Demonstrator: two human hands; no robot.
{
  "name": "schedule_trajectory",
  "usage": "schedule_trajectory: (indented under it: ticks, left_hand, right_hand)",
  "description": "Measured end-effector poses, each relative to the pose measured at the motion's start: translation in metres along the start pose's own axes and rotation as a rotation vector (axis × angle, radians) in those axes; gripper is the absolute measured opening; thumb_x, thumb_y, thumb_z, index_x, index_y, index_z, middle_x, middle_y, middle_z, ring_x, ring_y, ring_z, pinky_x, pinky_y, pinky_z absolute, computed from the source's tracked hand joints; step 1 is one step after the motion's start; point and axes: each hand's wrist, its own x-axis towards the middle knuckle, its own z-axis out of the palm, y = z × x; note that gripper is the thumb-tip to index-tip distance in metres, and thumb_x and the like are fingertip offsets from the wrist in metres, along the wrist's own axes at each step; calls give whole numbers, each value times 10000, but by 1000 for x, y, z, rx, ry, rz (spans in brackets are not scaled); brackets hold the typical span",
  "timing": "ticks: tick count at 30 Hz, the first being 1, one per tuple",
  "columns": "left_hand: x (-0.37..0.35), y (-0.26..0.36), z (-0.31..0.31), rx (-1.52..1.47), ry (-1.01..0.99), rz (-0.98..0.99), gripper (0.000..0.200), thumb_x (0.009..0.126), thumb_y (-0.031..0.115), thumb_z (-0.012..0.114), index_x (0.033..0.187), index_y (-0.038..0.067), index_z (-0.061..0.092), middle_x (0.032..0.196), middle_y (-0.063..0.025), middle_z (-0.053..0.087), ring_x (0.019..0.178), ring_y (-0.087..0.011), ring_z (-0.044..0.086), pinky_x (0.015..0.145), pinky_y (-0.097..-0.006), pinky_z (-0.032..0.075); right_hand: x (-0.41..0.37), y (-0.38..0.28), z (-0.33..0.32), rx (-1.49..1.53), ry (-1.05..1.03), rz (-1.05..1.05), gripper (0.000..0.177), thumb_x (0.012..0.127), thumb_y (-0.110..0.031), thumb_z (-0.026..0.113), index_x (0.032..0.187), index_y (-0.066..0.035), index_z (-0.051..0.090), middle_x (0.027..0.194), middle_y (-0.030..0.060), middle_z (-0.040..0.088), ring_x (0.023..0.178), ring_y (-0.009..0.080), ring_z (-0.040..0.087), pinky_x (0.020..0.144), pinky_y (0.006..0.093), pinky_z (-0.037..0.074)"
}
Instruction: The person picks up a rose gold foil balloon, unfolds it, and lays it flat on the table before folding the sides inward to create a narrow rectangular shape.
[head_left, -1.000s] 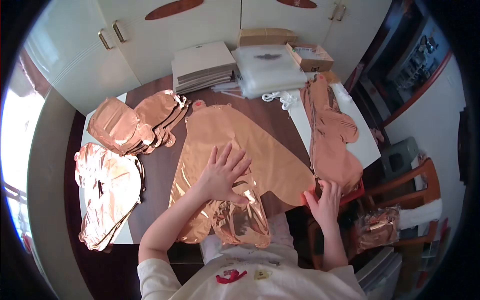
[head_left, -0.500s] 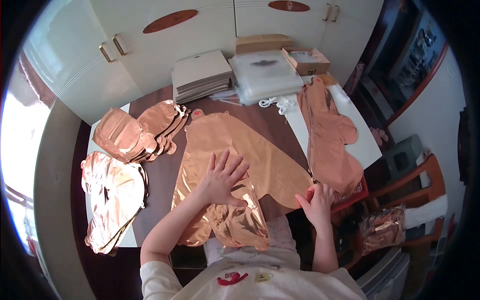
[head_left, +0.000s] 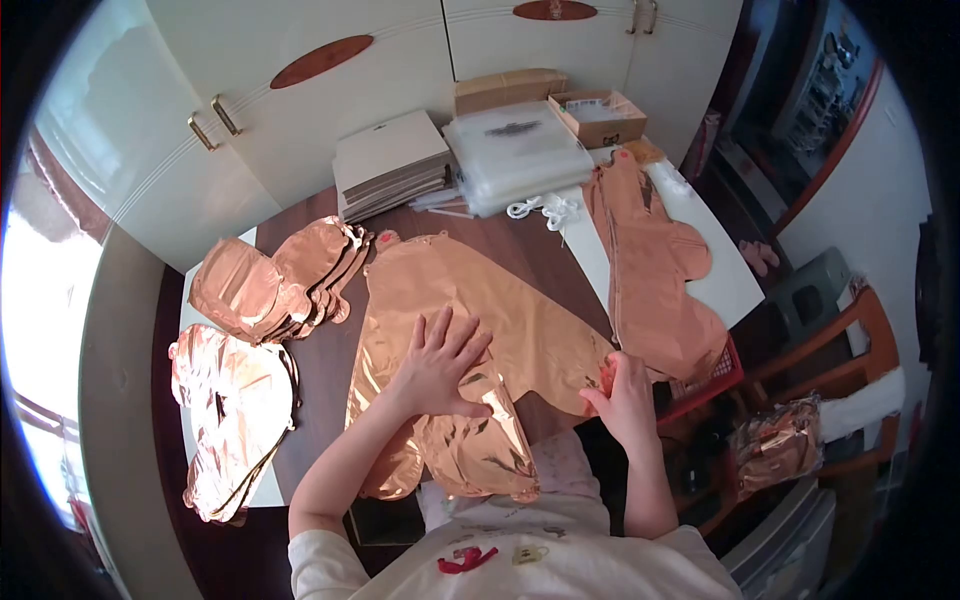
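Observation:
A large rose-gold foil sheet (head_left: 480, 290) lies on the brown table in front of me, its lower left part folded over and shiny. My left hand (head_left: 440, 370) rests flat on it with the fingers spread. At the sheet's right corner, my right hand (head_left: 625, 395) has its fingers closed on the foil edge. To the right lies another stack of foil shapes (head_left: 655, 280). Two more foil piles are at the left: a layered one (head_left: 240, 285) at the back and a bright, shiny one (head_left: 235, 400) nearer me.
Behind the foil stand stacked grey cards (head_left: 390, 160), a pile of clear plastic bags (head_left: 515, 160) and an open cardboard box (head_left: 600, 120). White cord (head_left: 545, 210) lies before them. A red basket (head_left: 705, 385) and a wooden chair (head_left: 870, 330) are at the right.
My right hand has moved slightly up and left, and the foil's right corner has shifted inward and bent up a little. My left hand stays spread on the foil. The view has shifted slightly.

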Motion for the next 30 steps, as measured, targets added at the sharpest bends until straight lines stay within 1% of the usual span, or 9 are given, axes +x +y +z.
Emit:
schedule_trajectory:
  ticks: [5,8,11,14,17,20,23,26,30]
  left_hand:
    - [0,0,3,13,10,0,1093,593,789,594,1440,148,335,1468,-160,311,1376,-447,183,1034,-697,131]
    - [-1,2,1,25,15,8,1074,607,783,589,1440,157,328,1475,-145,306,1372,-441,201,1015,-718,151]
    - [-1,4,-4,21,11,29,1041,626,779,579,1429,158,346,1473,-139,313,1370,-438,215,1011,-724,158]
    - [-2,9,-9,21,39,63,1004,643,779,567,1407,153,384,1458,-142,339,1368,-435,230,1028,-708,155]
    - [-3,10,-10,25,58,93,980,657,778,556,1390,144,414,1441,-150,367,1365,-430,246,1050,-682,153]
    - [-5,10,-10,19,44,94,975,666,774,553,1386,130,417,1430,-160,380,1365,-423,254,1064,-661,155]
    - [-6,9,-10,7,36,95,966,677,760,558,1383,115,416,1424,-175,381,1365,-423,255,1066,-653,160]
    - [-7,8,-9,-16,28,107,959,680,737,579,1378,101,415,1418,-191,382,1360,-428,262,1069,-640,173]
    - [-8,8,-10,-69,20,132,997,665,714,624,1391,73,387,1415,-215,368,1334,-448,293,1068,-618,203]
  right_hand:
    - [0,-6,0,44,-55,31,400,705,-191,776,964,-42,510,856,129,571,827,336,562,736,446,441]
    - [-2,4,12,21,3,-42,311,712,-178,763,861,-55,519,798,93,579,780,315,569,703,444,437]
    - [-4,3,14,-3,-40,-59,285,721,-184,752,837,-61,522,812,92,571,788,315,555,705,437,433]
    - [-1,-6,8,-51,42,-104,364,694,-235,781,884,-63,523,837,103,557,807,317,540,716,436,427]
    - [11,-16,-6,-228,162,-95,492,646,-293,815,949,-57,509,862,127,541,826,322,529,734,435,426]
    - [11,-11,-3,-204,57,-40,594,606,-329,837,998,-50,488,882,153,540,852,332,536,749,442,429]
    - [8,-6,4,-154,58,-48,595,612,-318,836,1003,-44,480,898,169,545,867,340,545,761,445,436]
    - [10,-8,5,-41,-60,42,528,636,-289,824,967,-37,499,887,165,561,865,347,554,761,444,445]
    - [9,-8,7,48,-158,60,401,668,-231,800,889,-35,528,839,137,572,844,343,555,757,430,449]
